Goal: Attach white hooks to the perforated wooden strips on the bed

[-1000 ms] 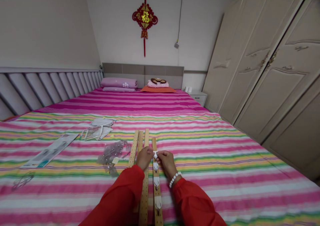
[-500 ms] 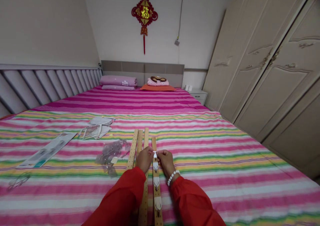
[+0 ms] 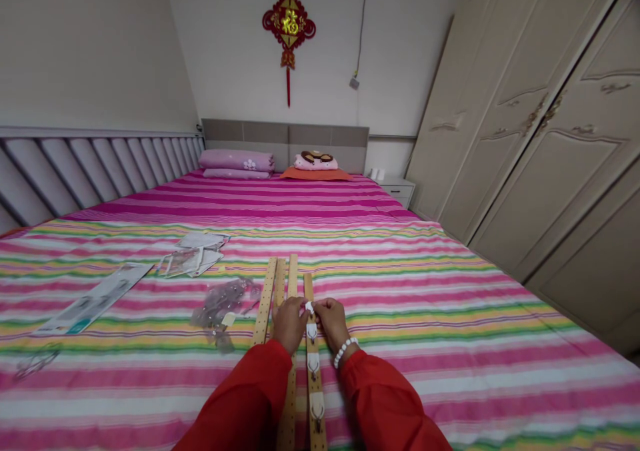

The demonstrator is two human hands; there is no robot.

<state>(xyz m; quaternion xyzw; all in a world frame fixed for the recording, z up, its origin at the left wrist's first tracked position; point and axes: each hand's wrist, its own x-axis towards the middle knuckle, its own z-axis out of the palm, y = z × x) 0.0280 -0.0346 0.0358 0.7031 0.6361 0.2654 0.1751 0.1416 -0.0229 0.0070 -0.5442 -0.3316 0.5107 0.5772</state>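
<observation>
Between the fingertips of both hands is a small white hook (image 3: 309, 306), at the upper part of a narrow wooden strip (image 3: 309, 283). My left hand (image 3: 289, 324) pinches it from the left, and my right hand (image 3: 332, 319) grips its right side. Whether the hook touches the wood is hard to make out. Nearer to me, a white-backed hook (image 3: 312, 333), a second one (image 3: 313, 365) and a third (image 3: 317, 406) sit in a row along the same strip. Left of it lie perforated wooden strips (image 3: 265, 299), partly covered by my left hand and sleeve.
A crumpled clear plastic bag (image 3: 223, 308) lies left of the strips on the striped bedspread (image 3: 450, 351). Farther left are flat plastic packets (image 3: 197, 254), a long printed package (image 3: 97, 298) and a small clear wrapper (image 3: 37, 361). A wardrobe (image 3: 530, 171) stands on the right.
The white hook between my fingertips has turned slightly and now looks more tilted. Both hands stay almost in the same place.
</observation>
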